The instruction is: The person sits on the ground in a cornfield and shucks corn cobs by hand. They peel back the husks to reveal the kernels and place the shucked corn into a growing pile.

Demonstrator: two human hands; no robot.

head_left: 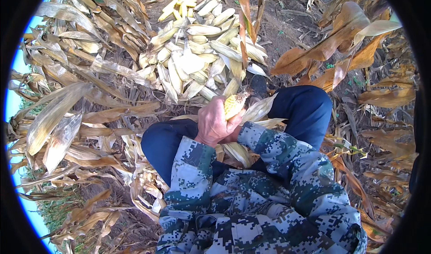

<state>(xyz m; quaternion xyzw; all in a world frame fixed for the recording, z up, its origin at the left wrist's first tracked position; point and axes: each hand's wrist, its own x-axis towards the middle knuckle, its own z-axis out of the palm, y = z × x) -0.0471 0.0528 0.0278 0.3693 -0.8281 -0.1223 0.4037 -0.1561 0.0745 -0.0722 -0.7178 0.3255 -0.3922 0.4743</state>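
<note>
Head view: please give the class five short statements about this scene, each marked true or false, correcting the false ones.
1. The left hand grips a corn ear with yellow kernels showing. True.
2. The trousers are white. False: they are dark blue.
3. Bare yellow ears lie at the far end of the pile. True.
4. The jacket is plain red. False: it is camouflage-patterned.
5. The pile lies behind the person. False: it lies in front, beyond the hands.

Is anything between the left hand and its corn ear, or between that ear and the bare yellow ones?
The left hand grips the corn ear directly. The heap of husk-covered ears lies between that ear and the yellow ears.
</note>
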